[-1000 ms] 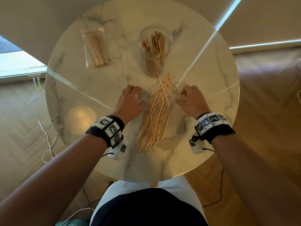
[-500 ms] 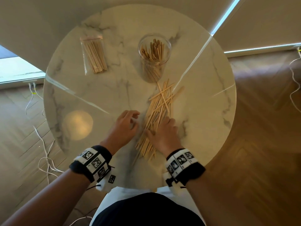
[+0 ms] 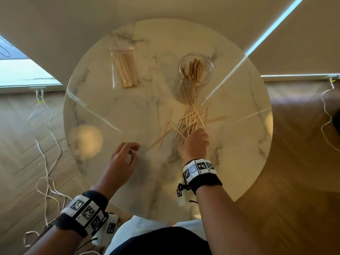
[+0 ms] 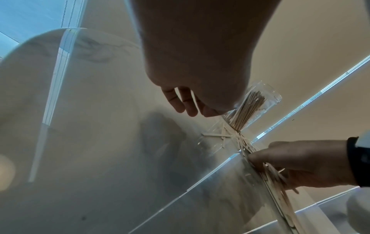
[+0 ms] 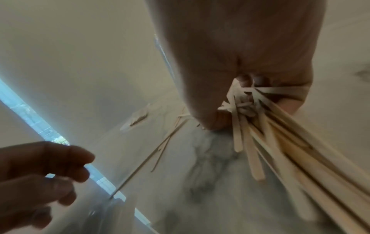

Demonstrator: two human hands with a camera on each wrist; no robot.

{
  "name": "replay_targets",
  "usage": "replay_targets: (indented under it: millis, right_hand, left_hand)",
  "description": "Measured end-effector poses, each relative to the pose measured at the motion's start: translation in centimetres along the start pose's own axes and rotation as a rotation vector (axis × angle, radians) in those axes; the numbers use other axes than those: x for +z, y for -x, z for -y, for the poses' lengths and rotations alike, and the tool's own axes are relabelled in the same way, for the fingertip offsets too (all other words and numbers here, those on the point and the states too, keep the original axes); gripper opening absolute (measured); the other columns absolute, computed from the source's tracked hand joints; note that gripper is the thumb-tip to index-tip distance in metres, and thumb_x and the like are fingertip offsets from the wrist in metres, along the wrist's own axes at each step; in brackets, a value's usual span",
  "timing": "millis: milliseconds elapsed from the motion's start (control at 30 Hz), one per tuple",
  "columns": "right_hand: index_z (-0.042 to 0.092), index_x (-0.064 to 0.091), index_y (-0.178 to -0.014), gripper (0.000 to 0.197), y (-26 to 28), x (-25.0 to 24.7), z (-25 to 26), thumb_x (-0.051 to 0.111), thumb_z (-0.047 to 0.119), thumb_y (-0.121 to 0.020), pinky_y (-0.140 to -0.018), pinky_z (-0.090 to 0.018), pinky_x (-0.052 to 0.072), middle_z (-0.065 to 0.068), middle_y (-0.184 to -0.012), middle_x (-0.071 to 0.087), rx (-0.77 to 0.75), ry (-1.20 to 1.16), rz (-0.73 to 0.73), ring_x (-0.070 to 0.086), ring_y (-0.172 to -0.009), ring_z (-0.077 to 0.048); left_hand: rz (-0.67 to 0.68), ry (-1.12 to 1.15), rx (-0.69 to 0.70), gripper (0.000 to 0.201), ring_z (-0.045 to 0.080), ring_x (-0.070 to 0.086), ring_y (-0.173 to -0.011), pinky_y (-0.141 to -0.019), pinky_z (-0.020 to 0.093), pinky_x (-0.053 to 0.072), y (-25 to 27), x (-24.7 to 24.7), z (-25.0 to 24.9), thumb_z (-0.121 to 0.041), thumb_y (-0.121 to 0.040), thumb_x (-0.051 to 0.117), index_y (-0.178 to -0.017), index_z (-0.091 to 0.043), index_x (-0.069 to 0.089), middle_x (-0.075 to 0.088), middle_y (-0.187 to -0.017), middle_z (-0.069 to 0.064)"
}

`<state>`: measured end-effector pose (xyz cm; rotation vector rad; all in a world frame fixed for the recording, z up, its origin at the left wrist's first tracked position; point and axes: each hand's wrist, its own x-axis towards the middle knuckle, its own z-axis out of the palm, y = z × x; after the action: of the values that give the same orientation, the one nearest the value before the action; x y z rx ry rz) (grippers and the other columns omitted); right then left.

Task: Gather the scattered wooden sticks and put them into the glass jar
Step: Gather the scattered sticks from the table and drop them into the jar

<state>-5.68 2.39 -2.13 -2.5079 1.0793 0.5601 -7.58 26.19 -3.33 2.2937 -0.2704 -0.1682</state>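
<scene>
A glass jar (image 3: 196,70) stands at the back of the round marble table (image 3: 110,116), partly filled with upright wooden sticks. Just in front of it lies a loose tangle of wooden sticks (image 3: 191,118), with a few more sticks (image 3: 164,134) spread out to the left. My right hand (image 3: 196,138) grips a bundle of these sticks at the pile's near end. In the right wrist view the bundle (image 5: 260,134) fans out from the curled fingers. My left hand (image 3: 128,151) hovers left of the pile, its fingers (image 4: 184,104) loosely bent and holding nothing.
A clear plastic bag (image 3: 124,69) of more sticks lies at the back left of the table. White cables (image 3: 47,162) trail over the wooden floor on the left. The table's near edge is close to my body.
My right hand has closed round a bundle of sticks and carried it toward the jar, scattering the pile. My left hand has drawn back to the left, away from the sticks.
</scene>
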Motion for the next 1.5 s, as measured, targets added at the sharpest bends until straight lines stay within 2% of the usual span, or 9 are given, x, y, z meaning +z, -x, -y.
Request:
replay_targets:
  millis: [133, 533, 633, 733, 833, 1033, 1200, 1367, 1500]
  right_hand:
    - [-0.002, 0.026, -0.145, 0.073, -0.5, 0.0, 0.6, 0.066, 0.030, -0.093, -0.093, -0.046, 0.053, -0.021, -0.139, 0.041, 0.046, -0.054, -0.016, 0.047, -0.121, -0.040]
    - [-0.001, 0.034, -0.139, 0.038, -1.2, 0.7, -0.1, 0.047, 0.014, -0.106, -0.088, -0.043, 0.051, -0.021, -0.140, 0.045, 0.009, -0.036, -0.052, 0.051, -0.123, -0.038]
    - [0.002, 0.031, -0.142, 0.039, -1.1, -0.5, -0.5, 0.042, 0.013, -0.106, -0.086, -0.047, 0.050, -0.022, -0.133, 0.058, -0.039, -0.230, -0.050, 0.059, -0.117, -0.041]
    - [-0.001, 0.031, -0.136, 0.036, -0.9, -2.0, -0.6, 0.036, 0.020, -0.107, -0.067, -0.038, 0.045, -0.023, -0.113, 0.065, -0.066, -0.430, -0.049, 0.065, -0.094, -0.042]
    - [0.001, 0.036, -0.119, 0.023, -0.9, -3.2, -0.9, 0.034, 0.021, -0.107, -0.051, -0.033, 0.034, -0.016, -0.090, 0.061, -0.066, -0.627, -0.060, 0.058, -0.071, -0.030]
    - [0.016, 0.037, -0.094, 0.012, -1.8, -2.6, -1.6, 0.046, 0.020, -0.101, -0.046, -0.031, 0.042, -0.003, -0.073, 0.048, 0.067, -1.166, 0.094, 0.050, -0.047, -0.014]
    - [0.017, 0.038, -0.096, 0.015, -2.4, -2.2, -2.1, 0.049, 0.008, -0.099, -0.042, -0.025, 0.031, -0.002, -0.067, 0.045, 0.111, -1.460, 0.212, 0.040, -0.046, -0.014]
    - [0.017, 0.040, -0.101, 0.012, -2.1, -2.2, -1.8, 0.048, 0.008, -0.100, -0.043, -0.026, 0.033, 0.000, -0.065, 0.044, 0.186, -1.634, 0.318, 0.037, -0.047, -0.012]
    - [0.015, 0.041, -0.097, 0.012, -1.9, -2.4, -1.1, 0.051, 0.008, -0.100, -0.044, -0.026, 0.038, -0.001, -0.062, 0.041, 0.256, -1.773, 0.321, 0.042, -0.049, -0.014]
  left_hand:
    - [-0.030, 0.000, 0.019, 0.026, -0.001, 0.051, -0.087, -0.082, 0.012, 0.041, 0.7, 0.1, 0.9, 0.003, -0.089, 0.067, -0.111, -0.011, 0.070, 0.067, -0.101, -0.003]
    - [-0.027, 0.043, 0.032, 0.024, 0.014, 0.065, -0.091, -0.087, 0.004, 0.038, 0.9, -1.0, 1.0, -0.002, -0.092, 0.063, -0.113, -0.014, 0.069, 0.066, -0.103, -0.005]
    - [-0.030, 0.022, 0.030, 0.030, 0.014, 0.065, -0.091, -0.088, 0.003, 0.039, 0.6, -1.2, 0.9, 0.006, -0.090, 0.068, -0.113, -0.013, 0.069, 0.067, -0.103, -0.005]
    - [-0.025, 0.021, 0.037, 0.031, 0.013, 0.064, -0.092, -0.087, 0.007, 0.041, 0.4, -1.5, 0.8, 0.007, -0.089, 0.068, -0.113, -0.013, 0.069, 0.067, -0.103, -0.005]
    - [0.001, 0.006, 0.053, 0.029, 0.012, 0.064, -0.095, -0.088, 0.016, 0.046, 0.3, -1.6, 0.5, 0.004, -0.091, 0.067, -0.115, -0.014, 0.069, 0.066, -0.104, -0.006]
    - [0.052, 0.051, 0.090, 0.025, 0.012, 0.065, -0.097, -0.090, 0.006, 0.041, -0.5, -0.7, -1.4, 0.003, -0.093, 0.065, -0.113, -0.012, 0.070, 0.067, -0.105, -0.005]
    - [0.109, 0.107, 0.192, 0.019, 0.011, 0.063, -0.095, -0.089, 0.011, 0.045, -1.9, 1.2, -4.1, -0.002, -0.097, 0.063, -0.113, -0.010, 0.069, 0.066, -0.105, -0.003]
    - [0.297, 0.250, 0.207, 0.031, 0.005, 0.059, -0.106, -0.092, 0.020, 0.050, -2.7, 3.4, -7.2, -0.037, -0.105, 0.047, -0.124, -0.017, 0.062, 0.060, -0.116, -0.006]
    - [0.314, 0.204, 0.306, 0.030, 0.008, 0.059, -0.104, -0.091, 0.031, 0.054, -2.1, 5.7, -8.4, -0.040, -0.105, 0.052, -0.120, -0.016, 0.064, 0.060, -0.116, -0.006]
